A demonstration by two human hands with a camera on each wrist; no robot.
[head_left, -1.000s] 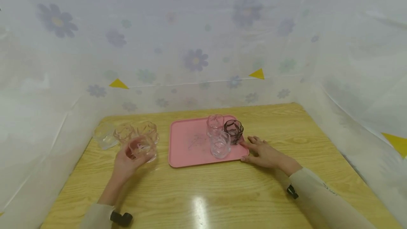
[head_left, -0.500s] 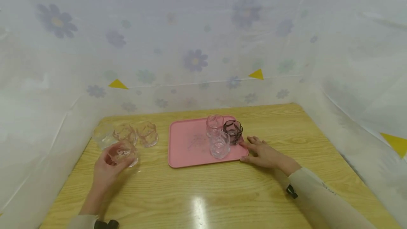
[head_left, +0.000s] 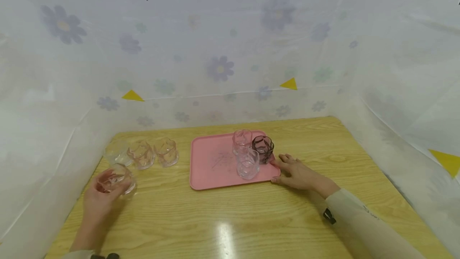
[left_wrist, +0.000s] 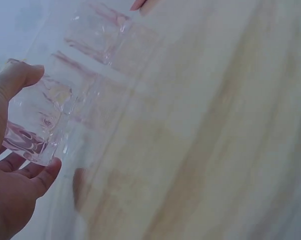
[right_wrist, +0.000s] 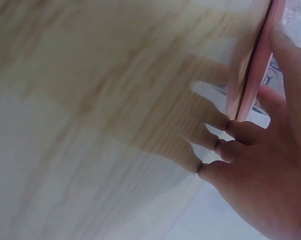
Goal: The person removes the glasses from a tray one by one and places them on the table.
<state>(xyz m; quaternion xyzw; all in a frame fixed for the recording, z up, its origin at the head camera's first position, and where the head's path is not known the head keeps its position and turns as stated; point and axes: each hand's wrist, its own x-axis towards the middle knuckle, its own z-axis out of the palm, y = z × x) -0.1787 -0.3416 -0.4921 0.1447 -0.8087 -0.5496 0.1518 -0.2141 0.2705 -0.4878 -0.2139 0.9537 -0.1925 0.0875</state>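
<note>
My left hand (head_left: pixel 100 199) grips a clear, faintly pinkish glass tumbler (head_left: pixel 120 179) by its sides, at the table's left side. The left wrist view shows the thumb and fingers around this tumbler (left_wrist: pixel 43 120). Just behind it stand two pale pink tumblers, one (head_left: pixel 141 155) in the middle and the other (head_left: pixel 166 153) on the right, with a clear tumbler (head_left: pixel 117 153) on the left. My right hand (head_left: pixel 298 174) lies with extended fingers at the near right corner of a pink tray (head_left: pixel 210 179), thumb and index finger touching its rim (right_wrist: pixel 255 75).
On the tray's right half, close together, stand a pink tumbler (head_left: pixel 242 141), a dark purple tumbler (head_left: pixel 263 149) and a clear tumbler (head_left: pixel 248 165). The wooden table (head_left: pixel 201 223) is enclosed by white flowered sheeting (head_left: pixel 187 43) at the back and sides.
My left hand has carried its tumbler leftward and a little toward me, away from the front of the pale pink tumblers. My right hand and the tray have stayed in place.
</note>
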